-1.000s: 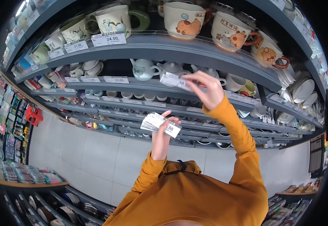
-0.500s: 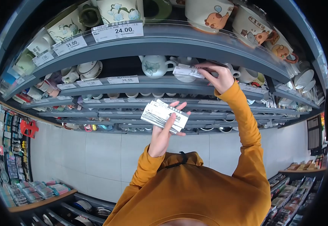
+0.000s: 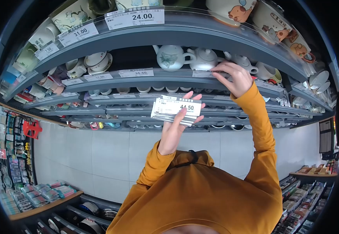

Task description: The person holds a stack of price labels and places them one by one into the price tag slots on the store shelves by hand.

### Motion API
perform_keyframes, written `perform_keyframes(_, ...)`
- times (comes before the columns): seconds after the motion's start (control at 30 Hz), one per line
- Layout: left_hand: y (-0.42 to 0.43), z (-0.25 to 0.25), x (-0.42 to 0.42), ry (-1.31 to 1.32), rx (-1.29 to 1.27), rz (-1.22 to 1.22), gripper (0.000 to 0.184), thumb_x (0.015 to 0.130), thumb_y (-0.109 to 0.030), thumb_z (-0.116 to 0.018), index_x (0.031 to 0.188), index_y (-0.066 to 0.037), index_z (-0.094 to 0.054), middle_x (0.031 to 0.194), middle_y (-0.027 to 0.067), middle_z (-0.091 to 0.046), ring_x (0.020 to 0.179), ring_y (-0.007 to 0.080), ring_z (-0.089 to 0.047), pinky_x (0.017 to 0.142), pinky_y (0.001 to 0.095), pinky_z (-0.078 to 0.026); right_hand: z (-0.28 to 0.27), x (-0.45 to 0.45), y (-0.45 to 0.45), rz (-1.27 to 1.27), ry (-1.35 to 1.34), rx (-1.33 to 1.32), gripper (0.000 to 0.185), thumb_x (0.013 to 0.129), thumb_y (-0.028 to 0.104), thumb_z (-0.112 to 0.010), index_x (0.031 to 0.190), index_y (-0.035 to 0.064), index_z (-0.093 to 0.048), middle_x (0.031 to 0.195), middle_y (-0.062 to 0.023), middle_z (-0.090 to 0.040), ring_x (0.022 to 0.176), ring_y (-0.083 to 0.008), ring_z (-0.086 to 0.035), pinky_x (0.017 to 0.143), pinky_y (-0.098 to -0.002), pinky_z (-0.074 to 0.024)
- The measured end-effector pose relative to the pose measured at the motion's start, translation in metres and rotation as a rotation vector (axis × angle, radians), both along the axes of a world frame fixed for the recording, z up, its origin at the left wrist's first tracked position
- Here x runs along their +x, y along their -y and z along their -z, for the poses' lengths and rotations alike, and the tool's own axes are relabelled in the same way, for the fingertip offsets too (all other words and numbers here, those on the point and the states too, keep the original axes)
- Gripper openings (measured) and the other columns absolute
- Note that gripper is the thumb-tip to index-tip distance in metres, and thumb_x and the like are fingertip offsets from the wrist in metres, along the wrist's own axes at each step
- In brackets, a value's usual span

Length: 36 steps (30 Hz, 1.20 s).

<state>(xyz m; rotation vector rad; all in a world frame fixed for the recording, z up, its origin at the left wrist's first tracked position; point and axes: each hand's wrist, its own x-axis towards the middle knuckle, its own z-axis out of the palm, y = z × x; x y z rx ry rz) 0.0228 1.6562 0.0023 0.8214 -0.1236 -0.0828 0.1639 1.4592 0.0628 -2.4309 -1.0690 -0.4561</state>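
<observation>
My left hand (image 3: 175, 128) holds a fanned stack of white price labels (image 3: 177, 109), thumb on top; the uppermost reads 44.50. Higher up and to the right, my right hand (image 3: 235, 79) pinches the right end of a single price label (image 3: 202, 73), which lies along the front edge of the teapot shelf. Just behind that label sits a white teapot (image 3: 205, 59). To its left is a teapot with a green pattern (image 3: 170, 57), and another teapot (image 3: 242, 62) stands partly behind my right fingers.
Above, a shelf (image 3: 138, 37) bears large decorated mugs (image 3: 231, 11) and labels. Lower shelves hold cups (image 3: 143, 89). A red object (image 3: 32, 129) hangs beside packaged goods at the left. Grey floor tiles (image 3: 111, 156) lie below, with display racks (image 3: 46, 204) behind me.
My right hand has brought its label down from in front of the teapots to the shelf edge. My left hand still holds the stack, now more level. The view has shifted.
</observation>
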Motion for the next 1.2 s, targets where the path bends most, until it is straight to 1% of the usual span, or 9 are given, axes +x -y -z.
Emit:
perform_keyframes(0.13, 0.005, -0.001, -0.002, 0.018, 0.000, -0.015, 0.049, 0.102, -0.021, -0.037, 0.144, 0.000, -0.027, 0.139, 0.0198, -0.043, 0.122, 0.0296, -0.051, 0.096, 0.0404, -0.049, -0.003, -0.005, 0.002, 0.067, 0.021, -0.053, 0.017, 0.085, 0.020, -0.066, 0.094, 0.0064, -0.069, 0.092, -0.0102, -0.066, 0.087, -0.0291, -0.063, 0.076, -0.0346, -0.0503)
perform_keyframes(0.2, 0.009, 0.000, -0.004, 0.020, -0.001, -0.024, 0.048, 0.102, -0.020, -0.037, 0.144, 0.001, -0.027, 0.139, 0.0197, -0.044, 0.121, 0.0292, -0.052, 0.095, 0.0400, -0.050, 0.002, -0.004, 0.005, 0.046, 0.110, -0.024, 0.016, 0.084, 0.021, -0.066, 0.092, 0.0067, -0.069, 0.091, -0.0089, -0.066, 0.083, -0.0286, -0.063, 0.073, -0.0352, -0.0504)
perform_keyframes(0.33, 0.021, 0.002, -0.007, -0.009, 0.062, -0.103, 0.044, 0.101, -0.017, -0.040, 0.139, 0.003, -0.034, 0.136, 0.0196, -0.047, 0.114, 0.0305, -0.057, 0.086, 0.0380, -0.055, -0.011, -0.028, 0.002, -0.045, 0.127, 0.153, 0.016, 0.082, 0.017, -0.069, 0.092, 0.0046, -0.068, 0.091, -0.0082, -0.066, 0.081, -0.0261, -0.063, 0.072, -0.0344, -0.0507)
perform_keyframes(0.53, 0.057, 0.022, -0.015, -0.060, 0.149, -0.309, 0.030, 0.097, -0.013, -0.050, 0.123, 0.003, -0.050, 0.116, 0.0138, -0.059, 0.093, 0.0183, -0.064, 0.074, 0.0332, -0.060, -0.001, -0.071, 0.017, -0.291, -0.327, 0.266, 0.023, 0.077, 0.015, -0.074, 0.097, 0.0039, -0.069, 0.085, -0.0093, -0.066, 0.077, -0.0211, -0.064, 0.070, -0.0310, -0.0514)
perform_keyframes(0.67, 0.091, 0.021, -0.025, -0.076, 0.167, -0.353, 0.029, 0.097, -0.013, -0.050, 0.122, 0.004, -0.050, 0.112, 0.0130, -0.060, 0.094, 0.0192, -0.064, 0.073, 0.0330, -0.060, 0.009, -0.080, 0.044, -0.306, -0.437, 0.330, 0.023, 0.077, 0.006, -0.074, 0.098, 0.0000, -0.068, 0.085, -0.0108, -0.065, 0.074, -0.0191, -0.061, 0.070, -0.0294, -0.0498)
perform_keyframes(0.77, 0.120, 0.022, -0.033, -0.086, 0.197, -0.361, 0.031, 0.097, -0.013, -0.052, 0.122, 0.005, -0.050, 0.112, 0.0132, -0.060, 0.095, 0.0198, -0.064, 0.072, 0.0323, -0.059, 0.023, -0.091, 0.072, -0.260, -0.412, 0.384, 0.021, 0.076, 0.005, -0.074, 0.096, -0.0007, -0.068, 0.086, -0.0115, -0.065, 0.077, -0.0201, -0.062, 0.070, -0.0296, -0.0501)
perform_keyframes(0.93, 0.159, 0.038, -0.066, -0.137, 0.047, -0.146, 0.044, 0.099, -0.016, -0.039, 0.137, 0.005, -0.033, 0.129, 0.0194, -0.051, 0.113, 0.0311, -0.058, 0.091, 0.0449, -0.052, 0.057, -0.114, 0.124, -0.170, -0.567, 0.518, 0.017, 0.077, 0.005, -0.073, 0.091, -0.0014, -0.067, 0.087, -0.0102, -0.066, 0.079, -0.0180, -0.062, 0.072, -0.0279, -0.0501)
perform_keyframes(1.07, 0.181, 0.047, -0.089, -0.184, 0.005, -0.084, 0.044, 0.099, -0.019, -0.038, 0.136, 0.005, -0.034, 0.130, 0.0210, -0.050, 0.113, 0.0333, -0.057, 0.095, 0.0476, -0.050, 0.070, -0.133, 0.153, -0.158, -0.621, 0.567, 0.013, 0.079, 0.006, -0.073, 0.089, -0.0008, -0.067, 0.086, -0.0100, -0.066, 0.076, -0.0177, -0.063, 0.070, -0.0281, -0.0510)
perform_keyframes(1.2, 0.192, 0.044, -0.100, -0.162, 0.074, -0.082, 0.043, 0.102, -0.024, -0.037, 0.133, 0.007, -0.037, 0.121, 0.0188, -0.057, 0.109, 0.0275, -0.061, 0.091, 0.0368, -0.051, 0.067, -0.143, 0.166, -0.160, -0.650, 0.544, 0.011, 0.080, 0.005, -0.071, 0.088, -0.0018, -0.067, 0.084, -0.0103, -0.067, 0.075, -0.0170, -0.063, 0.071, -0.0275, -0.0507)
